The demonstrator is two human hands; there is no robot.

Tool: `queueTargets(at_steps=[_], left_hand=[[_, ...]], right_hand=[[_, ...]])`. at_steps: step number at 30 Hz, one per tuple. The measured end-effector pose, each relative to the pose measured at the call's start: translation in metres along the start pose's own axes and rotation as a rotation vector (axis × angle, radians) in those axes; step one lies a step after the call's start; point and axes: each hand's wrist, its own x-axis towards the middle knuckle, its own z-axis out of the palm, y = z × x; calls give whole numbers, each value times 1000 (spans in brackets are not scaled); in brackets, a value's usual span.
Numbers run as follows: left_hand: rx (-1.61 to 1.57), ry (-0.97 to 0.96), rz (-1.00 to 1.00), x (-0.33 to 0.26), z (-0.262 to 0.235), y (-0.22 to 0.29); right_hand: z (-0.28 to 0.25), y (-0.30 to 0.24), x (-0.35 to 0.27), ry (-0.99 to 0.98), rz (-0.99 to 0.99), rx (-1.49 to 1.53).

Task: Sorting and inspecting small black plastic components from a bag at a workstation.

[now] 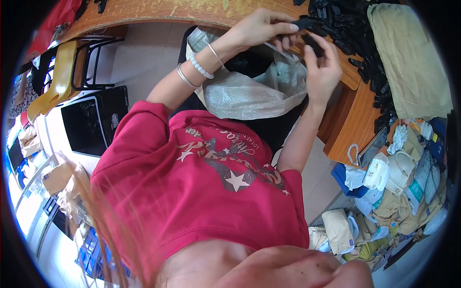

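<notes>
Over the table's front edge, my left hand (261,31) pinches a small black plastic part (307,23) between thumb and fingers. Just right of it, my right hand (324,69) has its thumb and fingers curled round another dark piece (314,45); its exact kind is hard to make out. The two hands are close together, fingertips nearly meeting. Below them a white woven sack (254,98) lies open on my lap, with something black inside. A heap of similar black parts (343,24) spreads across the table beyond my right hand.
The wooden table (192,12) curves along the far side and down the right. A tan cloth or paper bag (410,57) lies beside the heap. Packages and bags (398,177) pile up at the right. A yellow chair (65,72) and a black-fronted box (86,125) stand at the left.
</notes>
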Motion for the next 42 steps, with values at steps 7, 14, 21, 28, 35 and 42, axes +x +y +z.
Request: queueTargets(at_steps=[7,14,21,28,35,42], left_hand=[[33,29,22,-6,6,-2],[212,-11,-8,-17,9,24],[690,18,314,-30,20,41],[890,3,490,-34,14,45],[576,-98,157,-31,21,49],[739,401,106,69,-26,18]], right_hand=[[3,-8,-6,198,-69,-37],[2,-21,-12,106,98,500],[15,-11,-24,214,6,352],[13,-21,-21,155,-17,389],[-11,7,-5,6,64,203],[1,48,31,191,-321,-755]])
